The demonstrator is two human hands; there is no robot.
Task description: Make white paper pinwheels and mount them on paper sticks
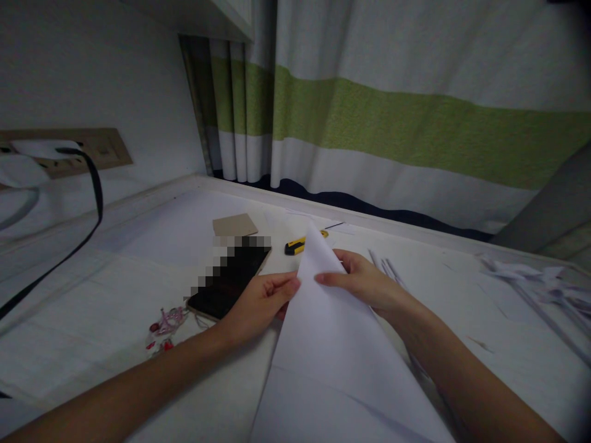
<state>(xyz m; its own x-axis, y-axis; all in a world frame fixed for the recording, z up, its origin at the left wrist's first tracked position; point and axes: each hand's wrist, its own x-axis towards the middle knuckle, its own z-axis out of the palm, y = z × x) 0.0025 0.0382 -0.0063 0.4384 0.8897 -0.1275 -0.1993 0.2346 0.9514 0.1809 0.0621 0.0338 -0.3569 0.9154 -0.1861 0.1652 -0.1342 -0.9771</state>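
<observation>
White paper is what both hands are on right now: one big smooth sheet (pixel 330 320), narrowing to a sharp tip at the far end and spreading wide toward the camera. From my end of the feed, I see the bare left hand (pixel 265 298) pinching the sheet's left edge, thumb up against it and the other fingers curled mostly out of sight. I've got the bare right hand (pixel 364 277) on the opposite edge, thumb flat on the near face and fingers tucked behind, so both grips are closed down on the paper just below the tip.

That tip covers part of a yellow and black plastic utility knife (pixel 295 246) on the white tabletop (pixel 429 264). Just past the left hand I see a flat black rectangular phone (pixel 226 289), partly pixelated, with a pink and red beaded trinket (pixel 168 321) near its lower corner and a tan square card (pixel 234 225) beyond it. Way over on the right sits a messy pile of white paper scraps (pixel 540 283). Backdrop is a pale grey curtain with a wide green band (pixel 415 123).
</observation>
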